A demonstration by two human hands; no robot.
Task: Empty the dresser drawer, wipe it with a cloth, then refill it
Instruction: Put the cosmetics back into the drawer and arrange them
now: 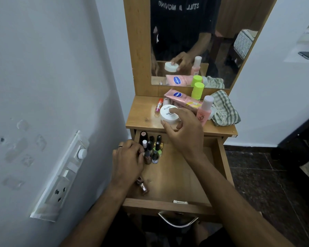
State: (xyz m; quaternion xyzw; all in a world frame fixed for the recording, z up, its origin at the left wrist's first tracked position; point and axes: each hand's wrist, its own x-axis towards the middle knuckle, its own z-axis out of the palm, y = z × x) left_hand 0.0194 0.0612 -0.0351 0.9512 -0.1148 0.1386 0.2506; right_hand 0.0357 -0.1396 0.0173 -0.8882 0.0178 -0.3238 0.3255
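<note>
Our drawer (169, 177) hangs open, nail polishes (152, 147) upright in its back left corner; our left hand (128, 162) pinches one bottle, hiding another (143, 186) partly. Our right hand (184, 132) clasps the white jar (169, 114) on the dresser top (141, 113), cloth (223, 111) behind

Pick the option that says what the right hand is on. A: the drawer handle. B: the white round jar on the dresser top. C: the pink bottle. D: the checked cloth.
B: the right hand has its fingers curled round the white round jar on the dresser top, while the checked cloth and pink bottle lie untouched beside it.
</note>
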